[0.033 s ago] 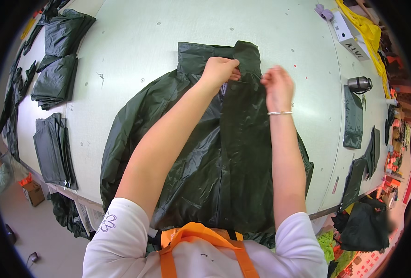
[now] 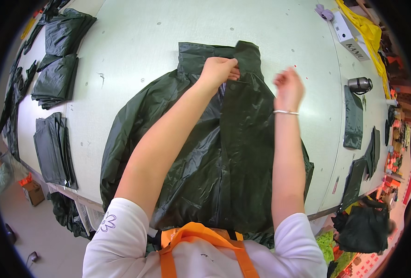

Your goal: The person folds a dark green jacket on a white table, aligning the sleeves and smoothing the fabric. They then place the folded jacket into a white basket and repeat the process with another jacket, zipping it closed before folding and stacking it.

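A dark green, shiny rain jacket [image 2: 187, 139] lies front up on the pale table, its collar [image 2: 196, 58] pointing away from me. At the neck opening, my left hand [image 2: 220, 70] is closed on the front edge of the collar, fingers pinched and partly tucked behind the fabric. My right hand [image 2: 288, 85] is in the air to the right of the collar, apart from the jacket. Its fingers look curled but are smeared by motion, so whether anything is in them cannot be made out. A thin bracelet circles that wrist.
Folded dark garments [image 2: 52, 148] lie in piles along the table's left side. Toward the right edge are a metal flask [image 2: 360, 84], a white box [image 2: 350, 37], yellow cloth [image 2: 370, 32] and flat dark pieces [image 2: 352, 118]. A cardboard box [image 2: 33, 192] sits on the floor at left.
My right hand has moved right, away from the collar. My left hand keeps its hold at the neck, and the jacket lies as before.
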Demonstrator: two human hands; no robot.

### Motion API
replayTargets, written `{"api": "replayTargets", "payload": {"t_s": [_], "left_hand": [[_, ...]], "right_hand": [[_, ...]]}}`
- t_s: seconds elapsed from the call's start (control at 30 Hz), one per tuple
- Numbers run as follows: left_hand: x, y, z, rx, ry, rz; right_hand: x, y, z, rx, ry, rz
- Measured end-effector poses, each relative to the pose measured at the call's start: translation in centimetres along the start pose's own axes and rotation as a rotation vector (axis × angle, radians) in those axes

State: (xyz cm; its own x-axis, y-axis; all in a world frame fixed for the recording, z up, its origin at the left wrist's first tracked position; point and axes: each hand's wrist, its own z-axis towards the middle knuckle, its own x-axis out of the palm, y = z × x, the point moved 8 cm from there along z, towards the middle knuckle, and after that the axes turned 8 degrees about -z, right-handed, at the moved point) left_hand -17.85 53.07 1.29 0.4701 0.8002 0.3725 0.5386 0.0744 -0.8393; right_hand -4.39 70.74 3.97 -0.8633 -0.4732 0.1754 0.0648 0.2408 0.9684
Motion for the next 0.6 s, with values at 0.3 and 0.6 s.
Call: {"api": "replayTargets", "payload": {"t_s": [0.3,0.6], "left_hand": [[-4.4,-0.2,-2.6,0.265,-0.185,0.263],[-6.3,2.5,-6.8,0.276,-0.286,0.830]], "right_hand": [[4.8,0.1,-7.7,-0.384,0.305,-0.966],[4.6,-5.0,-11.2,-0.375,0.358,-1.137]]}}
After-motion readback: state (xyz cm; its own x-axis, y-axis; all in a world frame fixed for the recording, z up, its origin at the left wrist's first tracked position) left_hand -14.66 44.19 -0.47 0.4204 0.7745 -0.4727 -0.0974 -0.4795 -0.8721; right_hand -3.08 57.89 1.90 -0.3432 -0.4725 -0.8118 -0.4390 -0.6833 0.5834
